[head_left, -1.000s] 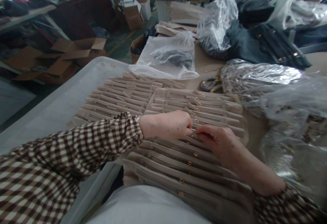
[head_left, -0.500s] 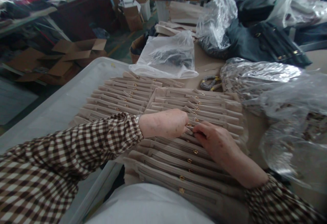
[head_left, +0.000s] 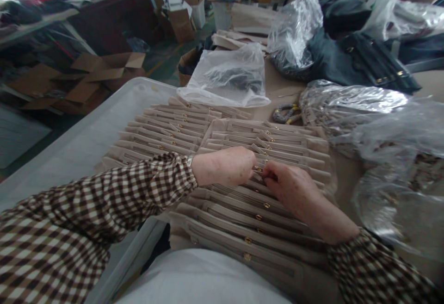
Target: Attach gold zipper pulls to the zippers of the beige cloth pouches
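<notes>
Beige fabric pieces with zippers (head_left: 239, 223) lie overlapped in rows in front of me, each with a small gold slider. My left hand (head_left: 227, 166) is closed in a pinch over the middle of the right-hand row, at a zipper pull (head_left: 257, 169). Facing it from the right, my right hand (head_left: 291, 188) also pinches at this pull, thumb and fingertips together. The fingertips almost meet, and the exact grip is partly hidden. Just beyond the hands, a few narrow beige pull tabs (head_left: 262, 136) stick up from their sliders.
A second row of beige zippered pieces (head_left: 166, 130) lies at left, beside a whitish plastic surface (head_left: 114, 105). Clear plastic bags (head_left: 391, 142) crowd the right side. Behind are a white plastic bag (head_left: 227, 75), a grey-and-yellow ring-shaped item (head_left: 285, 113) and dark bags (head_left: 367, 58).
My right fingers have lifted slightly and curled more tightly, exposing more of the gold slider between the hands. My left hand has hardly moved.
</notes>
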`<state>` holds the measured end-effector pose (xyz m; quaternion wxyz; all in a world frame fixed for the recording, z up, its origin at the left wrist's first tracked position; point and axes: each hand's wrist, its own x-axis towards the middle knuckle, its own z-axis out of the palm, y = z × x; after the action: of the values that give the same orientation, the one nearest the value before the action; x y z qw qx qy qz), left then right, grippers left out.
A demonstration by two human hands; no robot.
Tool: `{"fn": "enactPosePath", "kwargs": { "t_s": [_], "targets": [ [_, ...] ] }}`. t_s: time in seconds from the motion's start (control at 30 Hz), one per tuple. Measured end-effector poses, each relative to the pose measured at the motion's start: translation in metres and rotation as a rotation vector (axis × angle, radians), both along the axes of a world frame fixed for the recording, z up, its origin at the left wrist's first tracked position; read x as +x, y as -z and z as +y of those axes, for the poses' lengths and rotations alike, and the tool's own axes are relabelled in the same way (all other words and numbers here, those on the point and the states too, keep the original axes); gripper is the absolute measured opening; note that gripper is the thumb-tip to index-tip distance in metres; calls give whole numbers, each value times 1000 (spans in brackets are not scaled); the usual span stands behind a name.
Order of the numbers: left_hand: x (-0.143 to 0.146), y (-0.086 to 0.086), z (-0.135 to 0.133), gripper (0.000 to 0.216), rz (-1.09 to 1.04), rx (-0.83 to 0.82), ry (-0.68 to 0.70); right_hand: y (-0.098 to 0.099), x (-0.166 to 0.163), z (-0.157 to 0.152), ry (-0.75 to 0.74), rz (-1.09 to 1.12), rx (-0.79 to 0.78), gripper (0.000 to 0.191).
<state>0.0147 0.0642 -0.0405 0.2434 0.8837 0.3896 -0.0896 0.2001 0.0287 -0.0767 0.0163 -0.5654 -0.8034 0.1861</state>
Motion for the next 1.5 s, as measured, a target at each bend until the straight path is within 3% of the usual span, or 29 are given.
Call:
{"fn": "enactPosePath", "kwargs": {
  "t_s": [0.17,0.37,0.5,0.63,0.87,1.0,1.13,1.3,1.4,1.5],
  "targets": [
    [-21,-1,4,25,-169,-180,-158,-2,7,2,-34,173,-31,8],
    [-30,-9,-2,32,-724,-943,-584,-12,2,5,108,784,-232,16],
    [-25,-10,-9,32,-996,-1152,-548,-23,-13,2,228,1181,-508,35],
    [-18,-6,-15,45,-1049,-1229,-464,-24,-25,-2,286,1417,-730,36],
    [-12,-7,-21,73,-993,-1031,-504,-20,-33,-5,410,1652,-847,20],
    [-11,0,-20,79,-969,-895,-496,-24,-33,-7,479,1630,-800,24],
    [-7,9,-17,79,-967,-740,-432,-26,-32,-5,384,1487,-758,28],
    [2,15,-15,47,-950,-460,-340,-25,-31,-2,327,1285,-400,14],
    [-1,11,-16,45,-934,-509,-334,-26,-23,-1,314,1198,-196,24],
    [-11,1,-18,37,-791,-604,-450,-29,-10,-3,240,1002,-134,24]
  ]
}}
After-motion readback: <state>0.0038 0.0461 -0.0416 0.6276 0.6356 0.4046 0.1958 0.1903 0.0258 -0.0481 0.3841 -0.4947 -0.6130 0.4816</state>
